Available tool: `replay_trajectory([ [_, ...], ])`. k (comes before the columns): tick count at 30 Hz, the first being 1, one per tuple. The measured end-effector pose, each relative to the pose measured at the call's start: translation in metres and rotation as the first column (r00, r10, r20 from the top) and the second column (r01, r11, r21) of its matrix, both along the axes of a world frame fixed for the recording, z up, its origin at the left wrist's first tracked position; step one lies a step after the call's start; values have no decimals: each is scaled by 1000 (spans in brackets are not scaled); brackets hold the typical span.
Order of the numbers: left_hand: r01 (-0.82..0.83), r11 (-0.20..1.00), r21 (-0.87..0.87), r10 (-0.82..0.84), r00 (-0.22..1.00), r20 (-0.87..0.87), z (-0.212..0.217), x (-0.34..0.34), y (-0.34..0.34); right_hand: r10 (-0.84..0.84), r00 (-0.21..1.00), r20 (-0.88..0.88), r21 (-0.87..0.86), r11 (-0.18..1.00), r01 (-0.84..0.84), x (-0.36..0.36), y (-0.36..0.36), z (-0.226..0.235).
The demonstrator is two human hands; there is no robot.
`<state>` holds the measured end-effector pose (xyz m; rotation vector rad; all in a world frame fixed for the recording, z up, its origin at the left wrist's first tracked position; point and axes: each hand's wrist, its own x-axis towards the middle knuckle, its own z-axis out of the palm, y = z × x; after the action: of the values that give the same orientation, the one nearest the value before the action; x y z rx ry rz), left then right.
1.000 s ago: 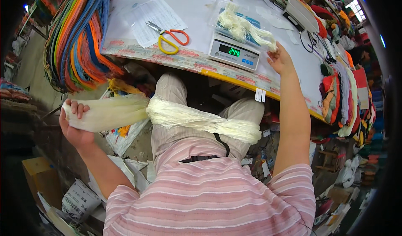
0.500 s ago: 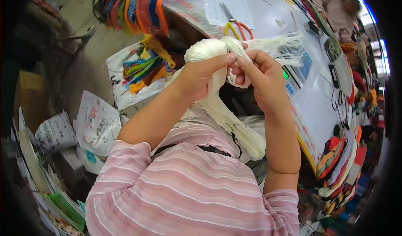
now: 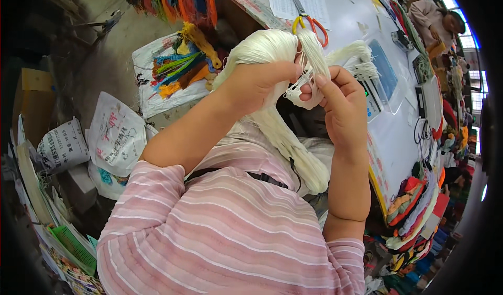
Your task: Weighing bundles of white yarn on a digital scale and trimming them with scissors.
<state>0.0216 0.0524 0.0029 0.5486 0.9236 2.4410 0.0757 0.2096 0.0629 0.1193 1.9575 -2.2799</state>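
Between both hands, left hand [image 3: 257, 83] and right hand [image 3: 343, 109] clasp cream yarn hank [image 3: 272, 51].

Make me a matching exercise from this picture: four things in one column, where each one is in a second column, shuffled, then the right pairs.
Things:
1. white yarn hank
2. scissors with yellow and orange handles
3. bundle of coloured yarn scraps
4. stack of folded coloured cloths

Places:
A. on a white sack on the floor
B. along the table edge at the lower right
C. held up by the left hand and right hand
D. on a paper sheet on the white table

Pairs: 1-C, 2-D, 3-A, 4-B
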Motion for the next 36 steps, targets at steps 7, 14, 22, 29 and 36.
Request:
replay_trajectory([
  [7, 67, 996, 52, -69, 997, 28, 11, 6, 4, 0, 1000, -13, 41, 999, 0, 3, -4, 0],
  [14, 58, 998, 1, -58, 998, -21, 11, 8, 7, -23, 998, -52, 14, 1000, 24, 6, -2, -6],
  [22, -9, 1000, -27, 9, 1000, 13, 5, 10, 7, -37, 996, -76, 31, 999, 39, 6, 1, -9],
  [29, 31, 995, 97, -42, 993, 114, 2, 6, 5, -80, 995, -67, -29, 997, 78, 2, 1, -9],
  [36, -39, 999, -34, 39, 999, -4, -2, -1, 10, 241, 969, 45, 134, 960, -245, -10, 20, 11],
])
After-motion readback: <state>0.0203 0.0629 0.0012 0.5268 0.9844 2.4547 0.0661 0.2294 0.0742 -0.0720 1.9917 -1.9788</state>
